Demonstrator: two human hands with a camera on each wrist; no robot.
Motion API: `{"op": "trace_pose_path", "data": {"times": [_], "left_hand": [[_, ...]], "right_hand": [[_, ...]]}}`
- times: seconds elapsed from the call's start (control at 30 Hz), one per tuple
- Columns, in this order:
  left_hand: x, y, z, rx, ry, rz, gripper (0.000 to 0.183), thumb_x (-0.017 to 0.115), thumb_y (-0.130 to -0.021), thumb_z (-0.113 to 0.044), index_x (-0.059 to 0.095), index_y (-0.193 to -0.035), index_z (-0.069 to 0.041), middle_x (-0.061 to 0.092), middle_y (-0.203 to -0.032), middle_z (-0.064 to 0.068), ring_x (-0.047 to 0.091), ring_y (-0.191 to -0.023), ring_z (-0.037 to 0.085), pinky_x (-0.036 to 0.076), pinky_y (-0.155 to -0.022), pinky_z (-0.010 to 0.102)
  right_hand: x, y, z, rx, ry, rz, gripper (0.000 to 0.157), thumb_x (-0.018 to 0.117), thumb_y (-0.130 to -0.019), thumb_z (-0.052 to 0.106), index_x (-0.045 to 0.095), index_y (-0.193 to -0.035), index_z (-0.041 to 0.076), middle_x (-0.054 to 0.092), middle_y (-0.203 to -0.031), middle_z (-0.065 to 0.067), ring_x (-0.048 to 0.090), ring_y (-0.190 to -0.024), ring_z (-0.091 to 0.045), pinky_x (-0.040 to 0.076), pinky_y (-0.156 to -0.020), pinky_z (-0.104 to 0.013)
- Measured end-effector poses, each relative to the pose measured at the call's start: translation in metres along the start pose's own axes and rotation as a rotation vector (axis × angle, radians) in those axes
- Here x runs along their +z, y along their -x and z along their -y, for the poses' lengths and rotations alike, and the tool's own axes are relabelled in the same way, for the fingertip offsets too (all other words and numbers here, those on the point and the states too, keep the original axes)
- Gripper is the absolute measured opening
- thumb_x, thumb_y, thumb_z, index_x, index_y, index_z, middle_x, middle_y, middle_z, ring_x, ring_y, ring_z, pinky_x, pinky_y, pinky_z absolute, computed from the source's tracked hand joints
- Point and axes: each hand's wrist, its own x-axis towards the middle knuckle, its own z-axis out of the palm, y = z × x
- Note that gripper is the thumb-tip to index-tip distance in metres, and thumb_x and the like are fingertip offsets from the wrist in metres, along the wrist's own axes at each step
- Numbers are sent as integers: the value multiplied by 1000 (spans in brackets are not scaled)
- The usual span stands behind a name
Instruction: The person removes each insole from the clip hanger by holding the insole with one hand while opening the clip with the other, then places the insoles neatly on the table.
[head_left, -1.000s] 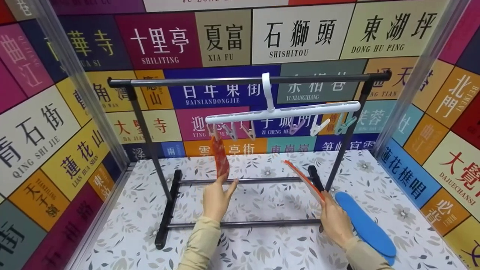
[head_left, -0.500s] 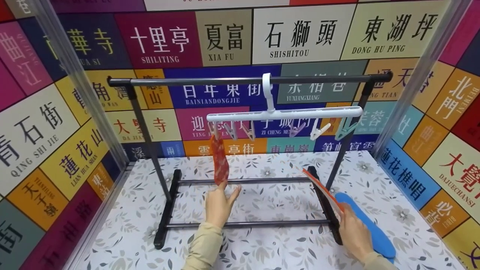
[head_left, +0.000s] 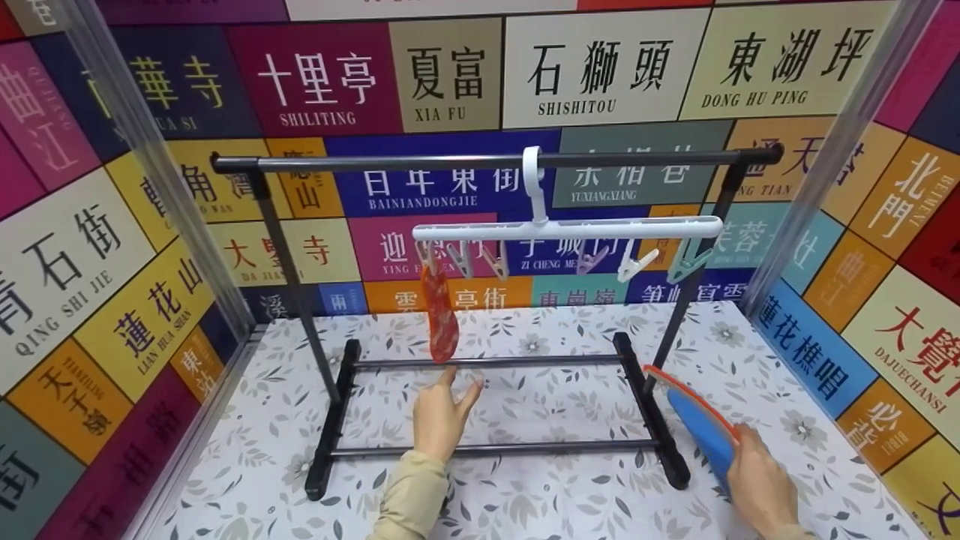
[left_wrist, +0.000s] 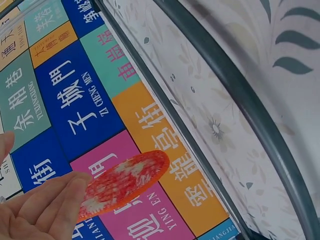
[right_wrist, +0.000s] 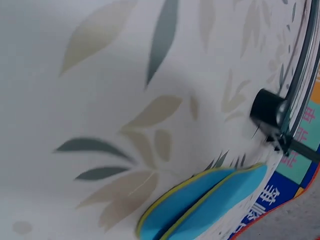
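Observation:
A red-orange patterned insole [head_left: 443, 322] hangs from the leftmost clip of a white clip hanger [head_left: 585, 227]. Just below its lower end is my left hand [head_left: 439, 420], index finger and thumb spread, with a small gap to the insole in the head view. The left wrist view shows the hand's fingers [left_wrist: 65, 200] overlapping the same insole [left_wrist: 130, 180]. My right hand [head_left: 759, 476] grips a second insole with an orange rim [head_left: 703, 403], seen nearly edge-on. Part of it, grey with a red rim, crosses a corner of the right wrist view. Beneath lie two blue insoles [right_wrist: 215, 195] on the table.
The hanger hooks over the top bar [head_left: 390, 161] of a black rack whose feet and lower bars stand on the leaf-patterned table [head_left: 540, 495]. Several other clips, such as a green clip [head_left: 691, 259], hang without anything in them. Walls with colourful sign panels [head_left: 600, 67] enclose the table.
My left hand has let go of the hanging insole and dropped slightly below it. My right hand has moved right and down with its insole, over the blue insoles. The hanger has levelled.

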Motion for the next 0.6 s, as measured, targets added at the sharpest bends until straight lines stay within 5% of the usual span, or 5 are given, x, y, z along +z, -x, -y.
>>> {"op": "trace_pose_path", "data": {"times": [0.13,0.37,0.6], "left_hand": [[2,3,-1,-7,-19,11,53,73,-86,-45,71,-115,-1,75,-96,19,72,-80,39,55,-70,49],[6,7,-5,1,-17,33,54,73,-86,-45,70,-116,0,74,-99,21,72,-84,40,56,-73,48],[11,10,-8,31,4,54,50,74,-86,-39,70,-114,3,74,-97,21,72,-85,38,57,-75,45]], "right_hand": [[-5,-3,-10,68,31,50,45,31,-104,10,31,-143,-11,31,-145,-40,39,-127,-58,35,-102,-66],[-6,-9,-27,115,70,33,46,34,-103,8,31,-143,-13,31,-144,-41,38,-127,-58,36,-100,-67],[-3,-16,-42,19,99,-67,43,41,-96,2,39,-133,-19,38,-138,-44,42,-121,-62,42,-89,-71]]}}
